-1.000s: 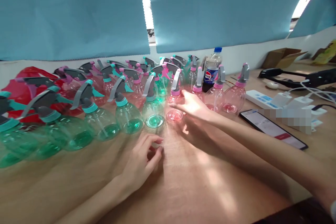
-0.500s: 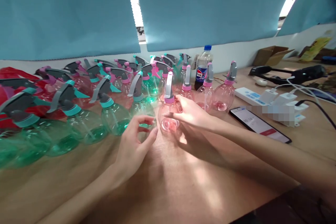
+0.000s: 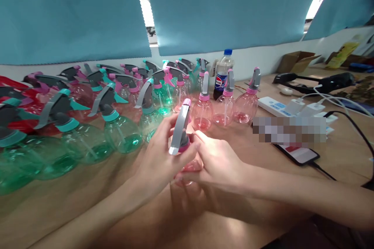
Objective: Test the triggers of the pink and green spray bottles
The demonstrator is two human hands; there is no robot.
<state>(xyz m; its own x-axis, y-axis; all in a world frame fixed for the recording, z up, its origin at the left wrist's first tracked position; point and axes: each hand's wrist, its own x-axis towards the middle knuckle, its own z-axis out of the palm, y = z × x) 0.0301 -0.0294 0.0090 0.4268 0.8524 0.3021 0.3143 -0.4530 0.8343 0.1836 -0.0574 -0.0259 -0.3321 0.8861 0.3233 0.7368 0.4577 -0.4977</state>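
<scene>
A pink spray bottle [image 3: 193,164] stands near the middle of the table, held between both hands. Its grey sprayer head [image 3: 181,126] slants a little, with the pink tip at the far side. My left hand [image 3: 161,151] is closed around the collar under that head, thumb reaching across the near side. Around the bottle's body my right hand [image 3: 220,161] is wrapped from the right; several of its fingers are hidden. Just behind stand several pink spray bottles [image 3: 202,114]. To the left is a row of green spray bottles [image 3: 124,134] with turquoise collars.
More spray bottles [image 3: 133,85] crowd the back left, near red plastic [image 3: 11,81]. A cola bottle [image 3: 224,72] stands against the wall. On the right are a phone [image 3: 304,155], a power strip [image 3: 271,106] with plugs and cables, black headgear [image 3: 315,81] and a cardboard box [image 3: 296,62].
The pink spray bottle has come nearer to me, in my right hand. My left hand has moved from beside it to close around its collar.
</scene>
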